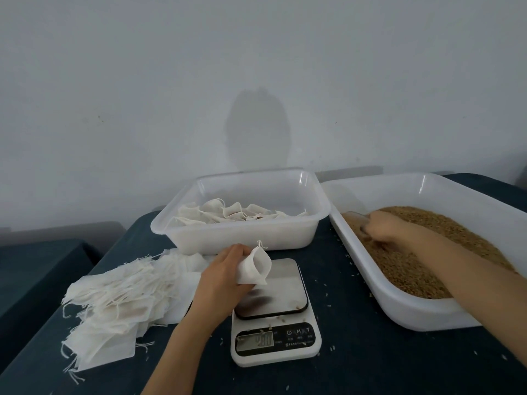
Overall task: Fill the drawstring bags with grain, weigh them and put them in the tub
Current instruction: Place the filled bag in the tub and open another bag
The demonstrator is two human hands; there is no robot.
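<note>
My left hand (221,273) holds a small white drawstring bag (254,266) with its mouth held open, just above the steel plate of the white kitchen scale (275,312). My right hand (385,228) grips a clear scoop (358,219) dug into the brown grain (413,263) inside a large white tub (422,315) at the right. A second white tub (239,232) behind the scale holds several filled bags (236,213).
A heap of empty white drawstring bags (117,303) lies on the dark table (370,366) left of the scale. Loose grains are scattered around the scale. A plain wall stands right behind the tubs. The table's left edge drops off beside the heap.
</note>
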